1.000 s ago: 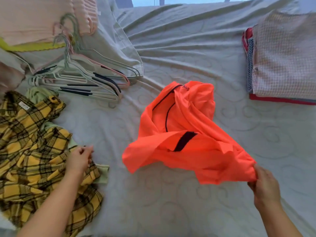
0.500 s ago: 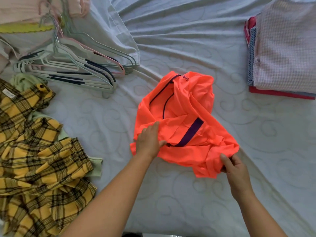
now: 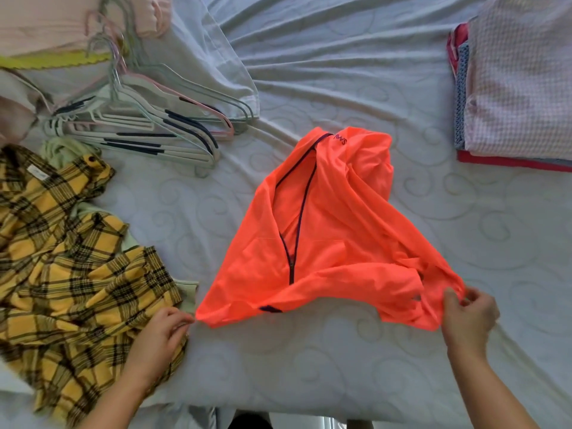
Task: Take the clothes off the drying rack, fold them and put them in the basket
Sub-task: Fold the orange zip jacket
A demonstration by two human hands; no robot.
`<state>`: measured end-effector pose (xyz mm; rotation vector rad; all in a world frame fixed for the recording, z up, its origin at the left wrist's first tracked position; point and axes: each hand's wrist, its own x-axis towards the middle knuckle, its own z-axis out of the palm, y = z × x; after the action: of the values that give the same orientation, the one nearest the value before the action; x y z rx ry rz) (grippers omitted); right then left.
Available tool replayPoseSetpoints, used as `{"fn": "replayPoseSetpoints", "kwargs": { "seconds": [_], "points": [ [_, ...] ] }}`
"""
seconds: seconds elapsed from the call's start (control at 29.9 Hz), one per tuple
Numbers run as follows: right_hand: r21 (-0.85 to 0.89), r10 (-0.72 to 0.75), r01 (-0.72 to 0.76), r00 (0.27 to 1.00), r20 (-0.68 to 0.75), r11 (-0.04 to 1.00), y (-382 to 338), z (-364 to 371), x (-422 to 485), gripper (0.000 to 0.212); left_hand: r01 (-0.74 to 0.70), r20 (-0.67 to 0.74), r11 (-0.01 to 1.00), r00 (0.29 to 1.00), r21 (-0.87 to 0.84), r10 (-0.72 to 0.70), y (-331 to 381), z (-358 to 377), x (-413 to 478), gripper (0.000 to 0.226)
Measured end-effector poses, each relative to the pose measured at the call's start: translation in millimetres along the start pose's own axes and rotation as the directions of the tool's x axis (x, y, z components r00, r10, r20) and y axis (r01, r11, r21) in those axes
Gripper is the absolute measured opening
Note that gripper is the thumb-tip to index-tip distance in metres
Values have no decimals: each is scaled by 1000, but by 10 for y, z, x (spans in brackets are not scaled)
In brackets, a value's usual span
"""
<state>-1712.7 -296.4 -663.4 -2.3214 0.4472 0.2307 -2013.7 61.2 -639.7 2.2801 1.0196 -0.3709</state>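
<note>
A bright orange top (image 3: 328,230) with dark piping lies crumpled in the middle of the bed. My left hand (image 3: 164,329) pinches its lower left corner, just beside a yellow plaid garment (image 3: 68,267). My right hand (image 3: 467,314) pinches the top's lower right corner, and the lower edge is stretched between both hands. No basket or drying rack is in view.
A pile of plastic hangers (image 3: 148,125) lies at the upper left, with pink and yellow-trimmed fabric (image 3: 46,29) behind it. A stack of folded clothes (image 3: 513,85) sits at the upper right. The grey patterned bedsheet (image 3: 309,366) covers the bed, whose near edge runs along the bottom.
My left hand moved from the middle of the orange top out to its left corner. My right hand pulled the other corner rightward, spreading the top wider.
</note>
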Motion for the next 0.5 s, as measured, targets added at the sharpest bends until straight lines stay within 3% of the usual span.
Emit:
{"fn": "replayPoseSetpoints", "kwargs": {
  "seconds": [0.07, 0.13, 0.17, 0.23, 0.27, 0.33, 0.4, 0.5],
  "points": [
    [-165, -300, 297, 954, 2, 941, -140, 145, -181, 63, 109, -12, 982, 994, -152, -112, 218, 151, 5, 29],
    [-152, -561, 589, 805, 192, 794, -372, 356, -397, 52, 265, 57, 871, 962, -413, -266, 597, 323, 30, 18],
    [-105, -603, 660, 730, 323, 744, -457, 481, -485, 50, 374, 163, 742, 925, -556, -345, 808, 413, 47, 27],
    [-74, -552, 719, 591, 588, 691, -536, 706, -644, 53, 555, 364, 484, 824, -677, -435, 1144, 608, 75, 39],
    [-81, -489, 732, 529, 694, 677, -534, 788, -710, 52, 562, 358, 455, 813, -691, -460, 1254, 697, 80, 36],
    [-115, -373, 735, 465, 803, 669, -529, 850, -838, 36, 445, 110, 619, 858, -647, -502, 1342, 814, 82, 26],
    [-194, -327, 729, 507, 798, 656, -513, 831, -922, 23, 304, -84, 815, 916, -493, -393, 1354, 888, 108, 23],
    [-216, -309, 722, 520, 796, 657, -488, 819, -961, 21, 185, 32, 941, 983, -284, -183, 1497, 995, 160, 37]
  ]
}}
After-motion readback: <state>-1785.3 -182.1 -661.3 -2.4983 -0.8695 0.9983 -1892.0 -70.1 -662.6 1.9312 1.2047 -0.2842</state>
